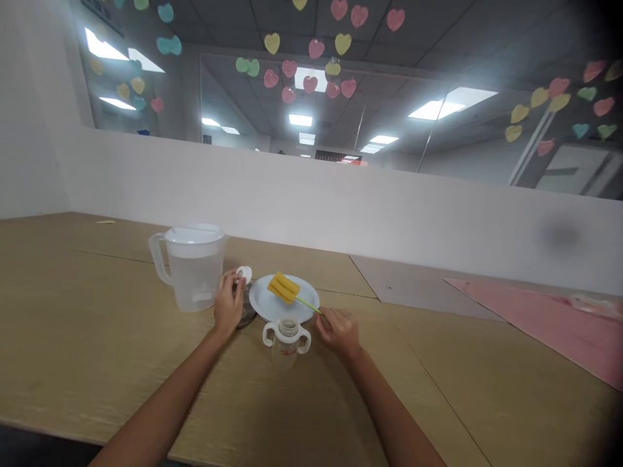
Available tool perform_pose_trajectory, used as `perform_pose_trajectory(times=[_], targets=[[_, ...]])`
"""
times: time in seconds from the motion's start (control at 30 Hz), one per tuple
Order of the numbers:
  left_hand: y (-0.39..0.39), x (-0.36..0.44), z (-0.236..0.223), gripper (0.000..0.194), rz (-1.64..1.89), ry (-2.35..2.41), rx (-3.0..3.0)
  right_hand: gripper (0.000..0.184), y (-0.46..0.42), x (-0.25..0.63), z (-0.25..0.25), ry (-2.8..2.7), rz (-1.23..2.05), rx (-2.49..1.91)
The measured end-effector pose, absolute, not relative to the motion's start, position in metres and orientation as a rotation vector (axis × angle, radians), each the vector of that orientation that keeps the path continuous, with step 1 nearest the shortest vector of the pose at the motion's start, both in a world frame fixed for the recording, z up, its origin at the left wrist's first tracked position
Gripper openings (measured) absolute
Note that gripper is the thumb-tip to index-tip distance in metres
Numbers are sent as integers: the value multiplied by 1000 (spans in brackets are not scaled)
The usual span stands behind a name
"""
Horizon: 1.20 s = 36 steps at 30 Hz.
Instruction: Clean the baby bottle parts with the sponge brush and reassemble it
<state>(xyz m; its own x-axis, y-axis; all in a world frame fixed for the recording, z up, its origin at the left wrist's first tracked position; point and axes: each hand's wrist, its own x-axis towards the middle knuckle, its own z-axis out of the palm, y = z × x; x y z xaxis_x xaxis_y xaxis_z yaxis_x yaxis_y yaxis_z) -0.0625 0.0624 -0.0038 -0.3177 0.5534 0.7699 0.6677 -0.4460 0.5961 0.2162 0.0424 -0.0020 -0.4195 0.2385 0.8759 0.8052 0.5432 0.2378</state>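
My left hand (228, 303) pinches a small white round piece (244, 275), perhaps a bottle cap or ring, between its fingertips. Under that hand is a dark round object (248, 318), partly hidden. My right hand (338, 332) grips the thin green handle of a yellow sponge brush (283, 288), whose head rests on a white plate (302, 305). A clear two-handled baby bottle (287, 344) with white handles stands just in front of the plate, between my hands. A clear plastic pitcher (192, 272) with a white lid stands left of my left hand.
The light wooden table (97, 337) runs to a low white partition (243, 188). A grey sheet (418, 282) and a pink sheet (549, 324) lie to the right. Paper hearts hang above the partition, beyond my reach.
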Motion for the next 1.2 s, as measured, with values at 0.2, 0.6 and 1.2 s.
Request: perform_pose_trajectory(times=[0.2, 0.6, 1.2], targets=[[52, -96, -16, 35, -1663, -1748, -1973, 19, 45, 217, -2, -1902, -846, -842], [51, -95, -20, 45, -990, -1988, -2077, 18, 48, 218, -5, -1912, -846, -860], [3, -31, -9, 56, -1443, -1206, -2442, 18, 45, 215, -4, -1896, -831, -888]])
